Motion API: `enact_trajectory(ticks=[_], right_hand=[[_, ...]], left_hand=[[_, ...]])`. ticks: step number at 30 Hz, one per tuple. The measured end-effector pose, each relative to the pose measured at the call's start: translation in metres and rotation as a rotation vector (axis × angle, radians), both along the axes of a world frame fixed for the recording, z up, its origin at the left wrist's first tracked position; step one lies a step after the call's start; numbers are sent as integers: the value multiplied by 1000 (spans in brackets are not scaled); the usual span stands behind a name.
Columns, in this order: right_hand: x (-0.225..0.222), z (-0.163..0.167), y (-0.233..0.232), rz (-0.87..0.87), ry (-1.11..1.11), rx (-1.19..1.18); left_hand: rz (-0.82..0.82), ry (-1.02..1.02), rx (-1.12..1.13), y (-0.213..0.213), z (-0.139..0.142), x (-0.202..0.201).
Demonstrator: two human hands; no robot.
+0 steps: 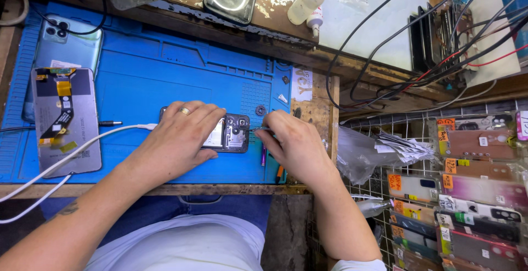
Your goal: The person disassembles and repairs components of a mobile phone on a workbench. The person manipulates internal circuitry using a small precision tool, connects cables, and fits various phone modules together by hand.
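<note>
Nearest me I see a white shirt (187,246) at the bottom edge, both forearms reaching away from it. My left hand (179,136) lies flat, fingers spread and pressing down on an opened phone (231,133) (back cover off, circuit board exposed) resting on the blue mat (165,67). My right hand (297,144), just right of the phone, has fingers pinched closed on thin tweezers (259,130) whose tip meets the phone's right end. A white cable (82,150) runs to the phone from the left. A detached screen (66,119) lies far left on the mat.
</note>
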State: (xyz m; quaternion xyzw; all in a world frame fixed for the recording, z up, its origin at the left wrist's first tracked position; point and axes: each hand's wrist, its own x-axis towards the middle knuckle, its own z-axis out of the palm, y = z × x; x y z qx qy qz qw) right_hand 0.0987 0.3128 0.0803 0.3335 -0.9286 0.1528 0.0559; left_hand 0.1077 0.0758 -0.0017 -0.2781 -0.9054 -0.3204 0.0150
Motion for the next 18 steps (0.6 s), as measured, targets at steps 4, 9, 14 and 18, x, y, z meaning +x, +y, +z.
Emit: enact_trajectory(ticks=[4, 9, 14, 18], right_hand=[[-1, 4, -6, -86, -6, 189], [-4, 11, -6, 76, 48, 114], [-10, 8, -7, 62, 26, 259], [-10, 7, -8, 41, -12, 262]], left_hand=[[9, -19, 13, 0, 0, 0], [16, -15, 24, 1, 1, 0], [15, -51, 18, 1, 3, -1], [22, -47, 30, 1, 4, 0]])
